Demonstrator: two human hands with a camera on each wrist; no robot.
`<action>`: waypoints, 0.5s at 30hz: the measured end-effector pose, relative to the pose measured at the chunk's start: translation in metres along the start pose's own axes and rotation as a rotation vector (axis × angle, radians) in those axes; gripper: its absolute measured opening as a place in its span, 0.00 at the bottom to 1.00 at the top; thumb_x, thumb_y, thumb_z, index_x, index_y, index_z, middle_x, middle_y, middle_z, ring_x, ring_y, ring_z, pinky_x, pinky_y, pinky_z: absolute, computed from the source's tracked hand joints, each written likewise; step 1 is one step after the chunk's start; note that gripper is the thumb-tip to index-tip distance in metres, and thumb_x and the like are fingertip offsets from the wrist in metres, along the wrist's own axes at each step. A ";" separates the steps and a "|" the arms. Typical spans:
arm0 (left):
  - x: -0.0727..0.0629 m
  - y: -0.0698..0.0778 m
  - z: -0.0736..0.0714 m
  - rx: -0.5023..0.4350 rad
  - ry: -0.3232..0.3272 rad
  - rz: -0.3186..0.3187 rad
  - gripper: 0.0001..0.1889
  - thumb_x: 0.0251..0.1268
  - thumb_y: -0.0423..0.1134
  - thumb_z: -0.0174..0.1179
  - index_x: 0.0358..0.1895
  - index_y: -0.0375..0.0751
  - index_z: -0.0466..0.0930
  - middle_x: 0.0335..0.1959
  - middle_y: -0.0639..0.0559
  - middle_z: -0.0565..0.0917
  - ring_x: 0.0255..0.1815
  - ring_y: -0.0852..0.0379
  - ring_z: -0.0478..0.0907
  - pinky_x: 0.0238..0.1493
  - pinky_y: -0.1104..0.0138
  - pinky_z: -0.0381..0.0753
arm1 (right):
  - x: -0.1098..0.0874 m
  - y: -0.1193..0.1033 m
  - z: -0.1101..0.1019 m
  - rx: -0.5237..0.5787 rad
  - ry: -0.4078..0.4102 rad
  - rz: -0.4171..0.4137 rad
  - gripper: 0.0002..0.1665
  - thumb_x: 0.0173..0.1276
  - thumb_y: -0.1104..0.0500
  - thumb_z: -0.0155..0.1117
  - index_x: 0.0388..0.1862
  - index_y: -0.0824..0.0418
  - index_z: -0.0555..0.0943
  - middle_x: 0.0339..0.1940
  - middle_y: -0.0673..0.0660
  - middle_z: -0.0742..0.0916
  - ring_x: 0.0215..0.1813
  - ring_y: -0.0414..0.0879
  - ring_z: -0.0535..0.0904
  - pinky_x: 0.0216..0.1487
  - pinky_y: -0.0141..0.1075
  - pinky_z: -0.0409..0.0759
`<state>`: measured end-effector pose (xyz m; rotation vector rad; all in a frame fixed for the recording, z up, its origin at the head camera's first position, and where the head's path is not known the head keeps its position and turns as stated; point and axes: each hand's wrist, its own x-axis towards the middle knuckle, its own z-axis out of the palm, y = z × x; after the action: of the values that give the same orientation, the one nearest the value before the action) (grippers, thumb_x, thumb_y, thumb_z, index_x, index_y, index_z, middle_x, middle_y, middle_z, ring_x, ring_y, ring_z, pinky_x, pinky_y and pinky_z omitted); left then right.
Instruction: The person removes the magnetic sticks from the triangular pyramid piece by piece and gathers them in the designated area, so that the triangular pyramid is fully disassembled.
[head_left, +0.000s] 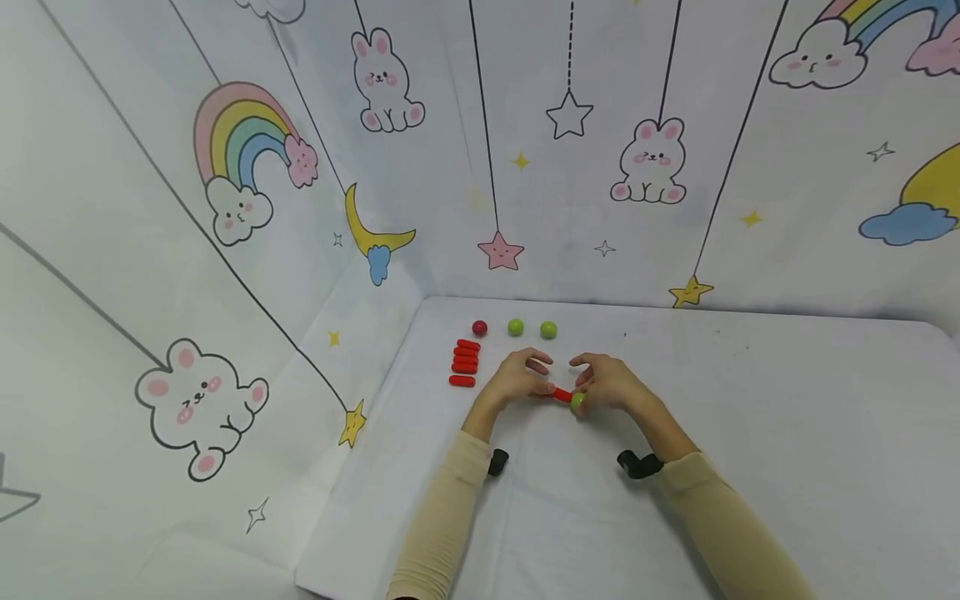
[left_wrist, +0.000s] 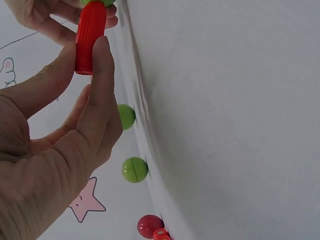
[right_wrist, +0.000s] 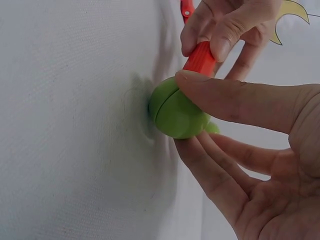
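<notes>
My left hand point(head_left: 519, 377) pinches a short red rod point(left_wrist: 90, 40) between thumb and fingertips, near one end. At the rod's other end is a glossy green ball point(right_wrist: 181, 111) with a seam line round it. The thumb and fingers of my right hand point(head_left: 611, 382) grip that ball from both sides. In the right wrist view the rod's end meets the ball, partly covered by my right thumb. Rod and ball are low over the white tabletop, in front of the other pieces.
Several more red rods point(head_left: 465, 357) lie side by side at the left of the white table point(head_left: 750, 400). Behind them a dark red ball point(head_left: 479, 328) and two green balls, one green ball point(head_left: 515, 327) and another green ball point(head_left: 548, 330), form a row. A printed cloth wall point(head_left: 465, 167) rises behind.
</notes>
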<state>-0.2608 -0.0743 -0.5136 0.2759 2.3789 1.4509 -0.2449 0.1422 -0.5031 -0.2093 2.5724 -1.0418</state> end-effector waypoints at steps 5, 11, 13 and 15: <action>0.000 -0.002 0.000 -0.017 0.016 -0.023 0.27 0.57 0.33 0.77 0.62 0.43 0.81 0.54 0.41 0.85 0.44 0.55 0.82 0.42 0.66 0.84 | -0.001 0.000 -0.001 -0.006 -0.006 0.009 0.50 0.50 0.66 0.86 0.73 0.62 0.73 0.49 0.58 0.88 0.48 0.51 0.84 0.49 0.46 0.85; 0.001 -0.003 -0.001 -0.018 0.041 -0.027 0.27 0.56 0.32 0.78 0.61 0.45 0.82 0.54 0.42 0.85 0.44 0.54 0.81 0.41 0.66 0.83 | 0.000 0.001 -0.002 0.000 -0.010 -0.003 0.50 0.51 0.65 0.85 0.74 0.62 0.73 0.49 0.58 0.87 0.48 0.51 0.84 0.49 0.46 0.84; 0.001 -0.002 -0.001 -0.021 0.046 -0.031 0.28 0.57 0.31 0.78 0.62 0.45 0.81 0.54 0.41 0.85 0.44 0.54 0.81 0.41 0.66 0.83 | 0.001 0.001 -0.002 0.005 -0.009 -0.007 0.50 0.51 0.65 0.85 0.73 0.62 0.73 0.49 0.58 0.88 0.48 0.51 0.84 0.49 0.46 0.85; 0.001 -0.002 -0.002 -0.022 0.050 -0.037 0.28 0.57 0.31 0.77 0.62 0.45 0.81 0.55 0.41 0.85 0.45 0.54 0.80 0.41 0.67 0.84 | 0.002 0.002 -0.001 0.009 -0.007 -0.012 0.50 0.51 0.65 0.85 0.73 0.63 0.73 0.49 0.58 0.88 0.49 0.51 0.84 0.48 0.46 0.85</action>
<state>-0.2624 -0.0761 -0.5144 0.1916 2.3927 1.4830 -0.2468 0.1436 -0.5039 -0.2256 2.5629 -1.0554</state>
